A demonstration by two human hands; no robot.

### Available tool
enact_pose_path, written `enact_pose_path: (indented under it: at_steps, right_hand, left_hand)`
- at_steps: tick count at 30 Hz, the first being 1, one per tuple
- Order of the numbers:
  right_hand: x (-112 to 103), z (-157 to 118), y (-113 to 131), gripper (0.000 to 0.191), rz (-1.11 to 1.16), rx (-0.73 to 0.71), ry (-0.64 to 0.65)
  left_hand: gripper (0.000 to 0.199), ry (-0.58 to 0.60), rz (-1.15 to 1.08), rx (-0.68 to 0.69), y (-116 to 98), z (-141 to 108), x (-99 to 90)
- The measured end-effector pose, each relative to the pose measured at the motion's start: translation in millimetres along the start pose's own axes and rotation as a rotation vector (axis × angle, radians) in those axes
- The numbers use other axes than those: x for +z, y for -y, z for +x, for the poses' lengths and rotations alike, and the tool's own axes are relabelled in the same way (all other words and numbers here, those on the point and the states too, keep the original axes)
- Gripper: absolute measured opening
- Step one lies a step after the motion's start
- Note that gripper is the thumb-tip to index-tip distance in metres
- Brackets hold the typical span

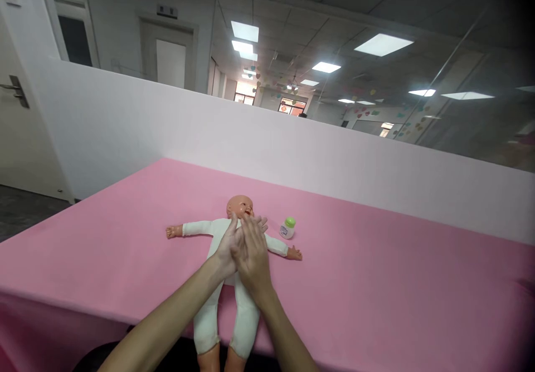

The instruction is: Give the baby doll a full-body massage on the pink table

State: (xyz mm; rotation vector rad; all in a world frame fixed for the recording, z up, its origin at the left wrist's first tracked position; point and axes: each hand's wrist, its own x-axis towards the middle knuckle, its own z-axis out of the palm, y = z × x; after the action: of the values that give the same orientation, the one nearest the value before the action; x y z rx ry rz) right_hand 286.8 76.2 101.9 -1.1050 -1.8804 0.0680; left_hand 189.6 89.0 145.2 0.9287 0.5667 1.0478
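Note:
A baby doll (246, 305) in a white body suit lies on its back, arms spread wide and legs toward me. Over its chest my two hands meet. My left hand (228, 249) is palm up with its fingers stretched out. Laid across that palm is my right hand (254, 257), palm down, fingers straight. Whether any cream or small thing is between the palms is hidden. Just right of the doll's head stands a small white jar (287, 229) with a green lid, apart from both hands.
A pink cloth covers the table (376, 283). Behind it runs a low white wall (292, 143) with glass above. A door (25, 110) with a metal handle is at the left. The doll's feet reach past the near table edge.

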Motion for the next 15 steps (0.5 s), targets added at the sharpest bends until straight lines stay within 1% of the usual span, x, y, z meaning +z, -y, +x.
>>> enact_pose_path:
  at_steps: [1,2,4,5,6,7,8,10,11,12,13,14,15]
  right_hand:
    - [-8,5,-5,0.064,0.034,0.053,-0.021]
    - [-16,10,-12,0.060,0.073,0.126,-0.050]
    - [-33,15,-31,0.057,0.144,0.284,-0.107]
    - [-41,15,-43,0.055,0.158,0.347,-0.129]
    - [-49,13,-54,0.052,0.152,0.393,-0.138]
    - [-57,10,-66,0.049,0.125,0.431,-0.137]
    - [-64,6,-79,0.047,0.075,0.481,-0.120]
    - [-77,-7,-104,0.045,-0.112,0.619,-0.066]
    - [-82,-14,-118,0.045,-0.225,0.683,-0.030]
    - [-86,-22,-131,0.044,-0.318,0.719,-0.002]
    - [-89,-30,-143,0.044,-0.393,0.747,-0.011]
    - [-90,-37,-155,0.046,-0.443,0.751,-0.037]
    - [-90,-44,-166,0.047,-0.458,0.730,-0.065]
  left_hand:
    - [0.087,0.039,-0.005,0.022,-3,-9,-3.6]
    - [0.088,0.073,-0.063,0.056,-5,-20,-8.5]
    - [0.087,0.097,-0.202,0.139,-5,-42,-21.9]
    - [0.087,0.082,-0.223,0.173,-2,-55,-30.0]
    - [0.085,0.038,-0.197,0.197,3,-67,-38.8]
    - [0.083,-0.028,-0.123,0.221,10,-80,-48.1]
    - [0.079,-0.121,-0.006,0.252,18,-93,-57.8]
    - [0.066,-0.318,0.290,0.333,36,-118,-77.3]
    - [0.058,-0.391,0.425,0.365,44,-129,-86.6]
    - [0.050,-0.429,0.550,0.394,52,-139,-95.3]
    - [0.043,-0.451,0.661,0.441,59,-148,-103.0]
    - [0.040,-0.445,0.768,0.492,65,-156,-109.5]
    - [0.040,-0.413,0.871,0.555,70,-163,-114.7]
